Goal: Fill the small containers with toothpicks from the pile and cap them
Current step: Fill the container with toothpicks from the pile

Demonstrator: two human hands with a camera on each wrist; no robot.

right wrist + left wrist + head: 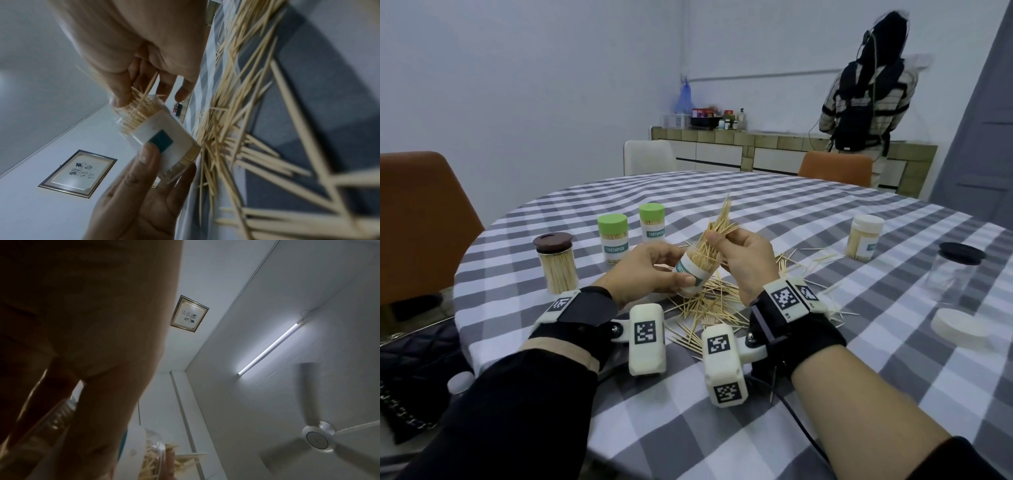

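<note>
My left hand (654,270) grips a small clear container (693,274) with a white and teal label, tilted over the toothpick pile (709,308). My right hand (739,253) pinches a bundle of toothpicks (719,222) whose lower ends sit in the container's open mouth. In the right wrist view the container (164,136) lies between both hands, toothpicks (139,110) bristling from its mouth. The left wrist view shows mostly my palm (82,337) and a sliver of the container (152,457).
Two green-capped containers (613,236) (652,221), a brown-lidded jar (556,262) and a white-capped one (864,236) stand full on the checked tablecloth (791,394). An empty clear jar (952,277) with black lid and a loose white cap (959,327) sit right. A person (869,89) stands behind.
</note>
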